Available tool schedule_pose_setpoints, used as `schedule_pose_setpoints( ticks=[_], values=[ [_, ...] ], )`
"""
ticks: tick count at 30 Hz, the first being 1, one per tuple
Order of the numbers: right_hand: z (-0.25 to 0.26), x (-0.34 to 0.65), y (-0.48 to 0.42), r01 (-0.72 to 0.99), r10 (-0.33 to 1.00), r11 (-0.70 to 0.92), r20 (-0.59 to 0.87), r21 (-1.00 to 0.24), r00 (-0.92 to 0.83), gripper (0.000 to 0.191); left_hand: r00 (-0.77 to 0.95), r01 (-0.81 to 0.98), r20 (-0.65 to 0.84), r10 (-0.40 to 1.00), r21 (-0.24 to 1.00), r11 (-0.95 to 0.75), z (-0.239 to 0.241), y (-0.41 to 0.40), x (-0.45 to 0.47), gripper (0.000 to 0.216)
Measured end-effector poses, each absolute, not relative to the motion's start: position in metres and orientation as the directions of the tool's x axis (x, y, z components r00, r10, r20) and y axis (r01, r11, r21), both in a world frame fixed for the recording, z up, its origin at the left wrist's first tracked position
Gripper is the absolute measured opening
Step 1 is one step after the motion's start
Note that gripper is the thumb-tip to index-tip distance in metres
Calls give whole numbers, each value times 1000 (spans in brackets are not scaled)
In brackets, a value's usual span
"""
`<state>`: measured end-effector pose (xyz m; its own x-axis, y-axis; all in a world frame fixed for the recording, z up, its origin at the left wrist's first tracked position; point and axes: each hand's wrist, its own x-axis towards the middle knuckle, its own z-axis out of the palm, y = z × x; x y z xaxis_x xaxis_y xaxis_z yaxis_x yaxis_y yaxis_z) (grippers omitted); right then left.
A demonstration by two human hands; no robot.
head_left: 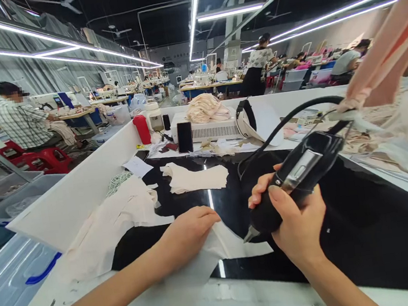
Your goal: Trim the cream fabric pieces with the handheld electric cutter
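My right hand is wrapped round a black corded handheld tool, its pointed metal tip slanting down to the left. The tip is at the edge of a thin off-white fabric piece; whether it touches the cloth I cannot tell. My left hand is closed on the upper edge of that same piece, fingertips pressed together. Beyond my hands lies a small stack of cream fabric pieces on the black work surface. Left of my left hand a larger pile of off-white fabric is spread out.
Behind the work surface stand a red cup, a phone and a white box with folded cloth on top. The tool's black cable arcs up beside hanging pink cloth. A white partition borders the left side. People work farther off.
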<state>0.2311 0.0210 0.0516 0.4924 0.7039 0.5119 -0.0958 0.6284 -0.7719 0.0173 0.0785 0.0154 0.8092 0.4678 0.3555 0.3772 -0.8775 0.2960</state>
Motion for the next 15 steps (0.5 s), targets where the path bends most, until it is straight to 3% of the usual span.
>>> schedule_pose_setpoints(
  ticks=[9,15],
  values=[
    [46,243,9,-86,695,622,499,-778,518,40,829,439,246,502,269,-857,-1,84,39,29],
    [52,243,2,-72,682,629,504,-774,530,42,843,397,282,458,247,-884,-5,80,32,27]
  ],
)
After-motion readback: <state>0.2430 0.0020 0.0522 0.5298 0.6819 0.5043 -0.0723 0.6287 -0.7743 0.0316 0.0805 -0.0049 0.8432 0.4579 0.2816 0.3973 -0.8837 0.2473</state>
